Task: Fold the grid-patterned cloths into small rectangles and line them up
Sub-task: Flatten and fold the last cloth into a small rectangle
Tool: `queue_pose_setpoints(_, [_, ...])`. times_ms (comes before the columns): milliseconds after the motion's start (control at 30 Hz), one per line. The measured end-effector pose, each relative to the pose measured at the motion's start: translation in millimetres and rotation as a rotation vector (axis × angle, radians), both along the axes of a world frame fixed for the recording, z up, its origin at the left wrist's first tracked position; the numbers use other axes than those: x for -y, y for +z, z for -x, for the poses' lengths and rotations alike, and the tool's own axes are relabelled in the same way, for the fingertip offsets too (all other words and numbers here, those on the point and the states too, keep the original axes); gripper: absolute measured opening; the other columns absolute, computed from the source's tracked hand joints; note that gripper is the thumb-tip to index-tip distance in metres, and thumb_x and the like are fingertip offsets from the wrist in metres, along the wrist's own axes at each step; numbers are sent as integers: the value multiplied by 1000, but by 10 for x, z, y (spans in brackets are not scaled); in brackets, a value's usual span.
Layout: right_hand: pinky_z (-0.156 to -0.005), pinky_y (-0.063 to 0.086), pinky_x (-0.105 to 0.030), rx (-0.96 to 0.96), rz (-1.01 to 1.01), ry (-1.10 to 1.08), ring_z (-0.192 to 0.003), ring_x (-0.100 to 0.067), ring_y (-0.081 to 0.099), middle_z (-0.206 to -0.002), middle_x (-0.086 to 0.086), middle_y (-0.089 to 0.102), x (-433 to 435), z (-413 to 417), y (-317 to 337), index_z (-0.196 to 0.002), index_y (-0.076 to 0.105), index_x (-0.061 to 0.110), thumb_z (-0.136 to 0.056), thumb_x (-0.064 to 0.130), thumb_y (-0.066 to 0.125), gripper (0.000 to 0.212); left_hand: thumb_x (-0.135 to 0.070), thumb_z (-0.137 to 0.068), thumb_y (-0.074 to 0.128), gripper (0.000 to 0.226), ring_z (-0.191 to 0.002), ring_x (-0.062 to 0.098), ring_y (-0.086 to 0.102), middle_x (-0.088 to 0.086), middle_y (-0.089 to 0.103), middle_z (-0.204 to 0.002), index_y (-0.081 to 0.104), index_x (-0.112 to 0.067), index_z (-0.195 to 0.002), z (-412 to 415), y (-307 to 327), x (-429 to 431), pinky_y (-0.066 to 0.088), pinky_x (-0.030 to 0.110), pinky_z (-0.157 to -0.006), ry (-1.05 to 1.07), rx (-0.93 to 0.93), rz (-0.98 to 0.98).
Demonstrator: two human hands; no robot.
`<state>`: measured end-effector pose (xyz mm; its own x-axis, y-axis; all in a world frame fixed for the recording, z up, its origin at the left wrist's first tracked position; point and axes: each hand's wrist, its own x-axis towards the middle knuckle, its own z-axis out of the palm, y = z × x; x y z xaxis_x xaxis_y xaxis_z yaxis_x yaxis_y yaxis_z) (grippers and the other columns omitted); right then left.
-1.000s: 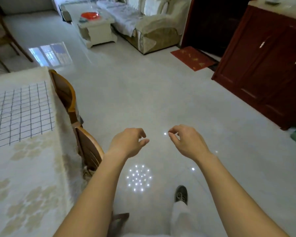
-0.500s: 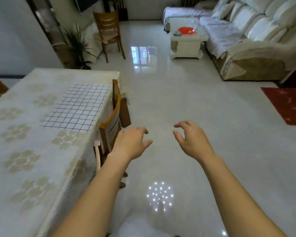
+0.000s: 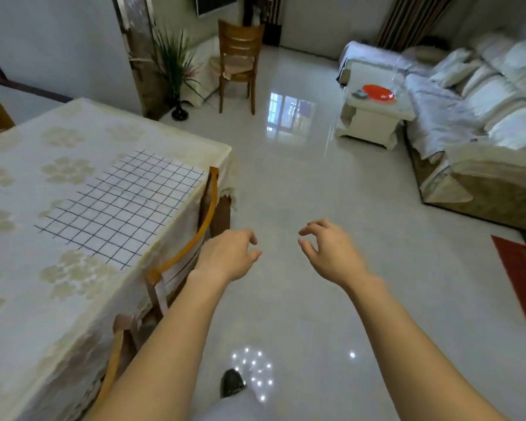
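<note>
I hold my left hand (image 3: 228,256) and right hand (image 3: 331,253) over the floor, fingers loosely curled, gripping nothing. Beyond them the grid cloth (image 3: 122,205) lies flat on the table (image 3: 28,299), along the edge by a tucked-in chair (image 3: 192,241)

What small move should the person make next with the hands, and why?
Probably turn left toward the table and reach the left hand to the near corner of the grid-patterned cloth. The left hand and the right hand hover empty over the floor, fingers loosely curled, while the cloth lies flat and unfolded on the table, untouched.
</note>
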<state>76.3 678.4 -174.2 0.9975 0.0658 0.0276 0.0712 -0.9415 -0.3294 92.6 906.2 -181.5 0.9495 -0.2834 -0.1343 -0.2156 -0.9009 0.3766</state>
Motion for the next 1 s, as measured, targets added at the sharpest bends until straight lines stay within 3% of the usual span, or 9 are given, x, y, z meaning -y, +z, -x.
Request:
queue_pose_setpoints(100, [-96,47,-36,5,-25,-40,-114,-22,59,-121,-1,64,196,-601,61,-117,68,20,-99,36,53,29,-44,-100,53,32,-103,17,63,-6,67,-113,59,-27,-126,-638,75,138,55,40,-85,15,10,14])
queue_pose_setpoints(433, [-96,49,-41,-62,-187,42,-113,-20,59,-120,3,64,16,-2143,-302,-114,67,25,-98,37,52,25,-49,-97,56,32,-108,15,63,-8,67,-118,61,-29,-122,-2005,-24,162,54,40,-89,36,-34,-37])
queue_pose_setpoints(567, [-96,48,-37,-51,-210,102,-112,-20,59,-119,0,64,57,-2954,-331,-115,68,23,-98,36,53,25,-47,-98,55,31,-107,19,60,-9,65,-105,62,-28,-121,-2607,-43,192,49,35,-82,108,-55,-69])
queue_pose_setpoints(700, [-93,45,-30,-39,-232,185,-109,-20,61,-116,-2,67,225,-3801,-358,-115,70,20,-99,32,55,25,-49,-97,54,32,-114,25,57,-2,59,-124,62,-27,-119,-3294,-66,389,47,40,-94,180,-30,-149])
queue_pose_setpoints(1000, [-91,45,-30,-28,-262,394,-105,-19,60,-114,0,66,574,-5843,26,-116,70,20,-100,31,53,26,-49,-99,51,36,-116,19,59,-5,62,-128,58,-29,-128,-4868,329,942,49,39,-94,432,-42,-123])
